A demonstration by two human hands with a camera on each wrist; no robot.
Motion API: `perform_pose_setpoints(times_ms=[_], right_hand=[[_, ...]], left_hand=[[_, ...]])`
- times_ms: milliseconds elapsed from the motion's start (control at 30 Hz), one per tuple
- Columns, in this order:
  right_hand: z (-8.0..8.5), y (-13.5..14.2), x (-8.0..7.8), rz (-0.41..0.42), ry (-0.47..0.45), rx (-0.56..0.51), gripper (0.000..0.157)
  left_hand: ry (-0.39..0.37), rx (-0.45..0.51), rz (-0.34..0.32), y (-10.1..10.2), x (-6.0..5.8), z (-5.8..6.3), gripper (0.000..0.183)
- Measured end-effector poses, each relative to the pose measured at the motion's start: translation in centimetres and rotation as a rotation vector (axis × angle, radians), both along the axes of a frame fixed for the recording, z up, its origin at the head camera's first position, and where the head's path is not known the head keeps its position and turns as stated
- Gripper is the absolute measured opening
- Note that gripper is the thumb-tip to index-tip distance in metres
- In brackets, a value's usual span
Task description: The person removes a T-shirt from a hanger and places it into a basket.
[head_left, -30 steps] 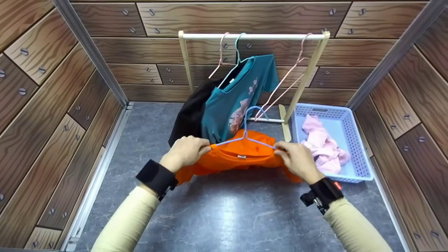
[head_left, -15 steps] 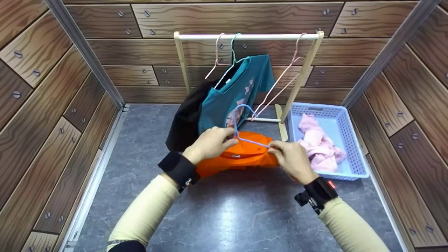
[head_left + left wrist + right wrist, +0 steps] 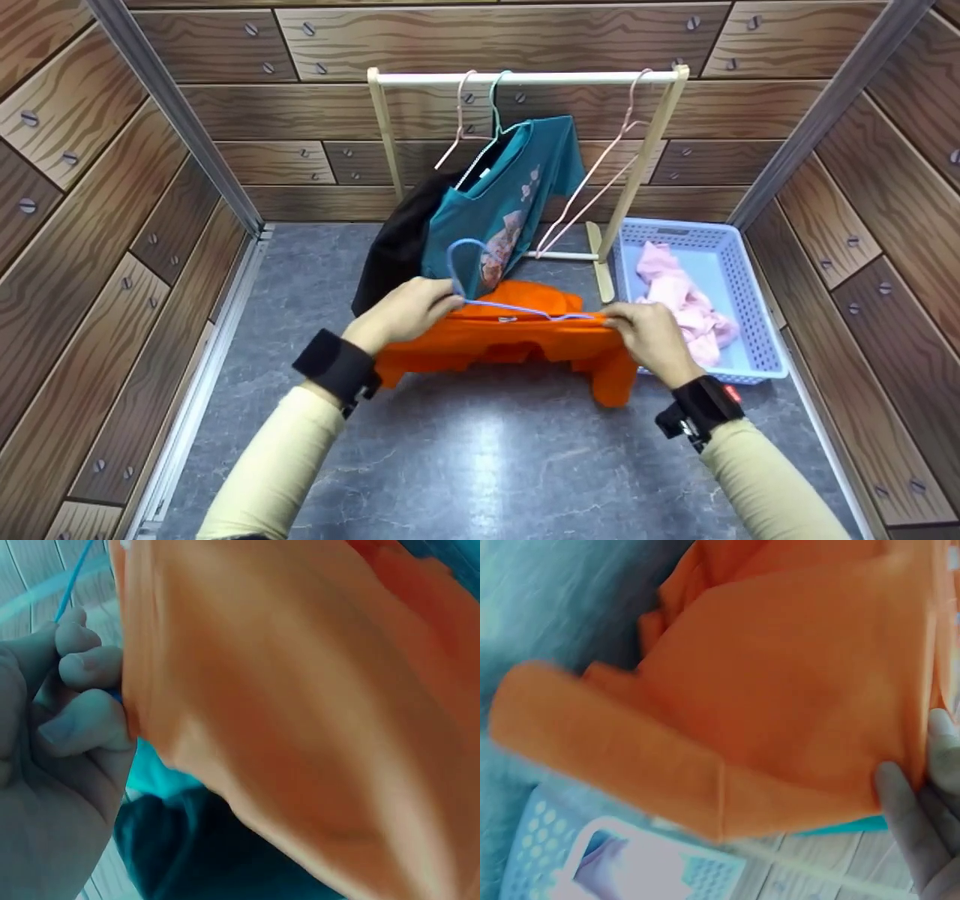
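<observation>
My head view shows the blue hanger (image 3: pixel 510 306) lying side to side between my hands, its hook (image 3: pixel 451 262) by my left hand (image 3: pixel 409 309). Left wrist view: my bent fingers hold it against the orange shirt (image 3: pixel 300 712). Right wrist view: my right hand (image 3: pixel 930 814) pinches the shirt's edge.

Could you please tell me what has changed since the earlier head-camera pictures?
The blue hanger has shifted left, its hook now by the left hand, which moved right, then back left. The right hand still pinches the orange shirt. The rack, teal shirt, basket and pink cloth stayed put.
</observation>
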State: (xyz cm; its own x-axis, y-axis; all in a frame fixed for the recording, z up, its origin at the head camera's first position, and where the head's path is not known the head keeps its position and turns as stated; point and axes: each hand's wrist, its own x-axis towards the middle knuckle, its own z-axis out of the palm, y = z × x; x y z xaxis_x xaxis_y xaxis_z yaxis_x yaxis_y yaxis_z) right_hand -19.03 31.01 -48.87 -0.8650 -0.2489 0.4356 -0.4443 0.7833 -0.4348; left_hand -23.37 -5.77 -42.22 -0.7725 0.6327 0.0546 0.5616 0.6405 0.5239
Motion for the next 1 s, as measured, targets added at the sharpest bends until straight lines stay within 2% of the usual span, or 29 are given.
perform_pose_setpoints(times_ms=[67, 200, 300, 400, 533, 700, 867, 1000], right_hand=[[-0.5, 0.7, 0.0, -0.011, -0.011, -0.004, 0.009], [-1.3, 1.1, -0.2, -0.023, -0.026, -0.009, 0.009], [-1.8, 0.7, -0.2, -0.037, -0.030, -0.018, 0.009], [-2.3, -0.4, -0.1, -0.037, -0.046, -0.037, 0.009], [-2.8, -2.5, 0.0, -0.040, -0.061, -0.067, 0.010], [-3.7, -6.3, 0.7, -0.027, -0.098, -0.060, 0.016], [-4.4, -10.6, 2.1, 0.065, -0.213, 0.004, 0.025], [-4.5, -13.3, 3.3, 0.147, -0.256, 0.035, 0.033]], left_hand=[[-0.034, 0.021, -0.006, -0.7, 0.1, 0.0, 0.023], [-0.056, 0.042, -0.024, -1.3, 0.2, 0.0, 0.023], [-0.077, 0.054, -0.009, -1.2, 0.3, 0.1, 0.027], [-0.143, 0.083, 0.019, -0.9, 0.4, 0.4, 0.029], [-0.201, 0.117, 0.054, -0.3, 0.5, 0.8, 0.029], [-0.183, 0.127, 0.091, 1.2, 0.5, 0.9, 0.030], [-0.179, 0.125, 0.117, 2.5, 0.7, 0.8, 0.030], [-0.179, 0.113, 0.106, 3.3, 0.8, 0.6, 0.033]])
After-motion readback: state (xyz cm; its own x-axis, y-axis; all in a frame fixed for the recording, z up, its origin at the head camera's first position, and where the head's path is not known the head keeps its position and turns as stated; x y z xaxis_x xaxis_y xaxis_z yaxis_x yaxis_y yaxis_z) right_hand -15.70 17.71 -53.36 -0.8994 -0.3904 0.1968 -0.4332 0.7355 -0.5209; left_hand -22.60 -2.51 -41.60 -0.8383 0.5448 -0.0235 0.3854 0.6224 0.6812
